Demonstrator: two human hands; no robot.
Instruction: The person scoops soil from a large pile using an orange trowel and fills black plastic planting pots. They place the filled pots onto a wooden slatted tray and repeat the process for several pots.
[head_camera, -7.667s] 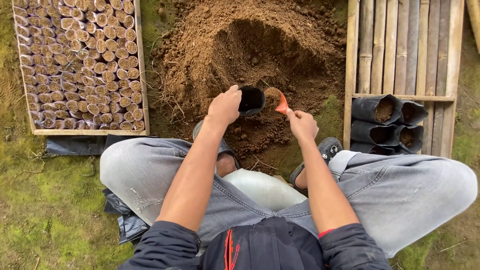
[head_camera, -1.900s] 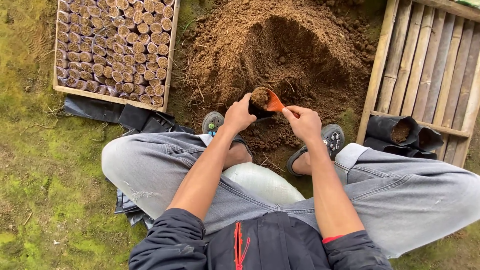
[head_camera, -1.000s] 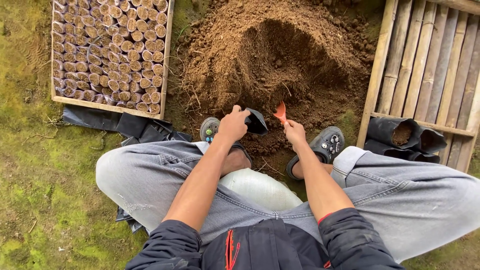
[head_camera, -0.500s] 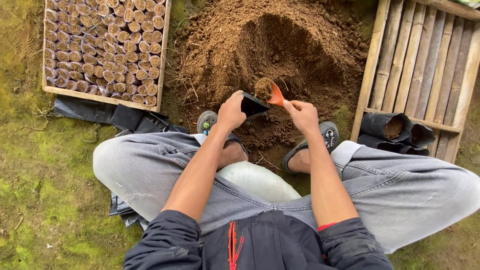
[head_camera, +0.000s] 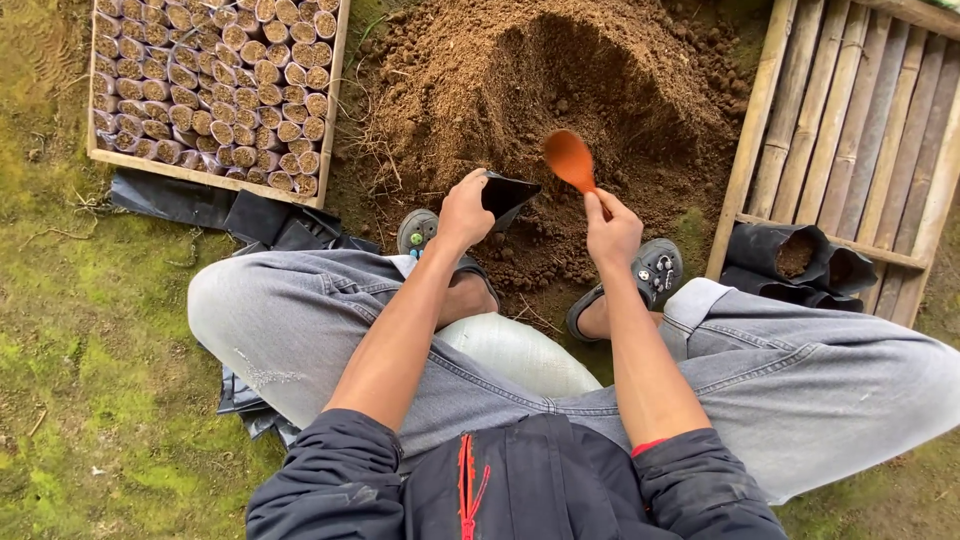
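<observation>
My left hand (head_camera: 465, 212) grips a small black plastic nursery bag (head_camera: 507, 195), held open and tilted toward the soil heap (head_camera: 560, 90). My right hand (head_camera: 612, 226) holds an orange spoon (head_camera: 572, 162) by its handle. The spoon's bowl is raised above the soil, turned up and empty, just right of the bag's mouth. Both hands hover over loose brown soil between my feet.
A wooden tray (head_camera: 330, 120) packed with several small filled bags lies at the top left, black plastic sheeting (head_camera: 200, 205) beneath it. A bamboo rack (head_camera: 860, 110) at the right holds filled black bags (head_camera: 795, 258). Mossy ground (head_camera: 90, 340) lies to the left. A white sack (head_camera: 515, 355) sits between my legs.
The soil that was heaped on the spoon half a second ago is gone from it. The spoon has lifted and turned bowl-up. My left hand still holds the bag.
</observation>
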